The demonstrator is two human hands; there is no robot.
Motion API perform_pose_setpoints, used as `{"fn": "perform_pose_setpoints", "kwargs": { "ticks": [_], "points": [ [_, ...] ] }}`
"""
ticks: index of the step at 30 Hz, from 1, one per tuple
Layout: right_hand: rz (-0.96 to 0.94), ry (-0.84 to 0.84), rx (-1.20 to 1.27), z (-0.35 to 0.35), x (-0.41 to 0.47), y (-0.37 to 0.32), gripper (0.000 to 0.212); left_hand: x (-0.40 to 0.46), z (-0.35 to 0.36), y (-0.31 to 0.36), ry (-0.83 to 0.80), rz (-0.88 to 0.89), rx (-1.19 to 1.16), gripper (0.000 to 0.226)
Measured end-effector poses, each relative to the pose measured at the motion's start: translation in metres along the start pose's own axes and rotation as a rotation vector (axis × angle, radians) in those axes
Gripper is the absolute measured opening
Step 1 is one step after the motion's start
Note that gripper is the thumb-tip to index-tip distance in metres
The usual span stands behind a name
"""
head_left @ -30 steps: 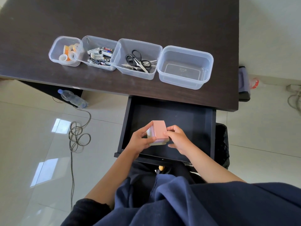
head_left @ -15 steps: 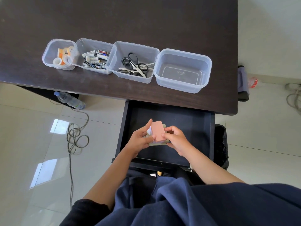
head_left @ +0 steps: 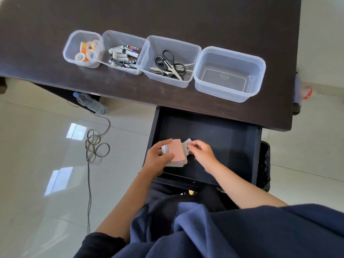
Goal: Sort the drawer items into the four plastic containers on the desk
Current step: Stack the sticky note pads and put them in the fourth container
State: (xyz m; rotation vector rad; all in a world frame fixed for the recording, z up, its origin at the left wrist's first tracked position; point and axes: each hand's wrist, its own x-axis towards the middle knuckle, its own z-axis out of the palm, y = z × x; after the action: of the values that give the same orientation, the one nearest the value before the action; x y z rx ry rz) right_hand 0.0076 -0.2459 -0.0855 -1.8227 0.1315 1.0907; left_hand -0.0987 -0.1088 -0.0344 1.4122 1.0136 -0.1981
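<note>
Over the open black drawer (head_left: 223, 135), my left hand (head_left: 158, 159) grips a stack of sticky-note pads (head_left: 177, 152) with a pink pad on top. My right hand (head_left: 200, 151) pinches a small white pad (head_left: 187, 141) at the stack's right edge. Four clear plastic containers stand in a row on the dark desk (head_left: 167, 17): one with tape rolls (head_left: 82, 48), one with batteries (head_left: 122, 54), one with scissors (head_left: 169, 63), and an empty one (head_left: 229, 73) at the right.
A water bottle (head_left: 91, 103) lies on the tiled floor under the desk's left part, beside a coiled grey cable (head_left: 95, 146). A black bin (head_left: 264, 164) stands right of the drawer. My dark blue clothing (head_left: 223, 231) fills the bottom of the view.
The pad stack has tipped flatter in my left hand. My right hand has shifted from the stack's side to a white pad at its right edge.
</note>
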Motion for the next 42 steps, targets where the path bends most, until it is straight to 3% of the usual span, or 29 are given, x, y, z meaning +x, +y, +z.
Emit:
{"fn": "perform_pose_setpoints", "kwargs": {
  "ticks": [3, 7, 11, 13, 20, 28, 36, 39, 42],
  "points": [
    [-0.071, 0.094, -0.173, 0.004, 0.017, 0.006, 0.033, -0.007, -0.013, -0.005, 0.027, -0.004, 0.045, 0.045],
    [-0.089, 0.079, -0.563, 0.01, 0.036, 0.014, 0.069, -0.017, -0.026, -0.011, 0.059, -0.018, 0.017, 0.047],
    [-0.088, 0.163, -0.74, 0.019, 0.039, 0.013, 0.065, -0.024, -0.034, -0.018, 0.048, -0.006, 0.023, 0.047],
    [-0.075, 0.189, -0.696, 0.022, 0.038, 0.012, 0.059, -0.023, -0.036, -0.018, 0.036, -0.002, 0.033, 0.048],
    [-0.069, 0.2, -0.209, 0.015, 0.016, 0.011, 0.026, -0.01, -0.038, -0.012, -0.061, 0.021, 0.104, 0.049],
    [-0.228, 0.401, -0.107, 0.016, -0.028, -0.025, 0.018, 0.024, -0.042, 0.018, -0.22, 0.103, 0.271, 0.047],
    [-0.244, 0.406, -0.144, 0.027, -0.045, -0.061, 0.017, 0.046, -0.038, 0.054, -0.377, 0.278, 0.438, 0.049],
    [-0.235, 0.309, 0.002, 0.026, -0.045, -0.068, 0.018, 0.047, -0.044, 0.059, -0.431, 0.294, 0.378, 0.049],
    [-0.22, 0.169, 0.066, 0.024, -0.047, -0.076, 0.038, 0.05, -0.054, 0.063, -0.469, 0.28, 0.306, 0.05]
  ]
}}
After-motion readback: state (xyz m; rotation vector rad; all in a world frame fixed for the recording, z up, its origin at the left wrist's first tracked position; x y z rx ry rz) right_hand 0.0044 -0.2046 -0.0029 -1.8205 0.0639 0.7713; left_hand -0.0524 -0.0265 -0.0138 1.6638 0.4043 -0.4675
